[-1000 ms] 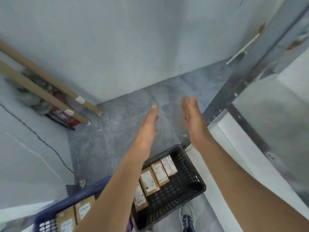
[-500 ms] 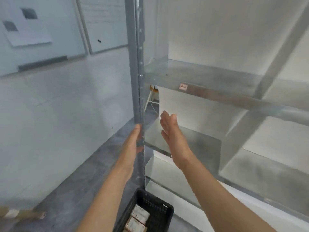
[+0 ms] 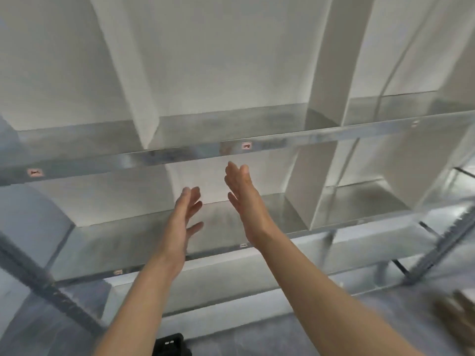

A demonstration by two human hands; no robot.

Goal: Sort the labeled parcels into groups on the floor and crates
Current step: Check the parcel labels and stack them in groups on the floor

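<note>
I hold both hands up in front of the metal rack, empty, fingers straight, palms facing each other. The left hand [image 3: 186,217] is over the lower shelf [image 3: 128,242]. The right hand [image 3: 244,199] is a little higher, just under the upper shelf [image 3: 180,155]. No parcels show on either shelf, so I judge the next reach goes down, not forward. A corner of the black crate [image 3: 171,343] shows at the bottom edge, directly beneath my left forearm and well below both hands, so the left hand is nearer. A blurred brown shape [image 3: 455,314] low to my right may be parcels. I cannot tell that, nor how its long axis runs.
</note>
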